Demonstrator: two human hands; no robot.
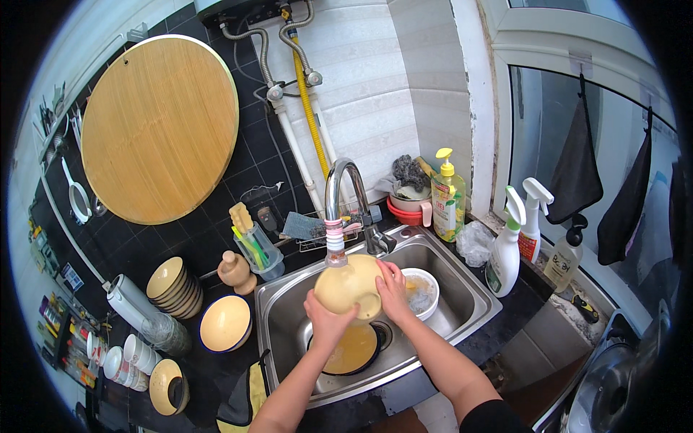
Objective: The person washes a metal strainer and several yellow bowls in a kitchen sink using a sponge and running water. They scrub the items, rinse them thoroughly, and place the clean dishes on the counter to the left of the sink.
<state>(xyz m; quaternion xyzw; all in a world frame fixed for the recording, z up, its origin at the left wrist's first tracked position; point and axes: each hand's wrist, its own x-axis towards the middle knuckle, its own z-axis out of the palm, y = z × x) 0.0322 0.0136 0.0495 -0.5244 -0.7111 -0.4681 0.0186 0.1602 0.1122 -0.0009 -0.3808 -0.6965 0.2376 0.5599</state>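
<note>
Both my hands grip a cream-yellow bowl point(345, 280) under the spout of the chrome faucet point(345, 173), above the sink point(462, 312). My left hand point(329, 322) is closed on its lower left side, thumb on the near face. At the right edge, my right hand point(393, 290) has its fingers wrapped round it. Below lies another yellow bowl point(352, 351) with a dark rim, partly hidden by my left hand and the held bowl. A white bowl point(432, 283) with something greyish and soapy inside stands in the sink's right part.
Left of the sink are a yellow bowl point(225, 324), a stack of bowls point(173, 287), a wooden jar point(236, 273) and a gloved-looking yellow-grey cloth point(247, 397). Right and behind stand a yellow soap pump bottle point(447, 198) and a white spray bottle point(503, 252).
</note>
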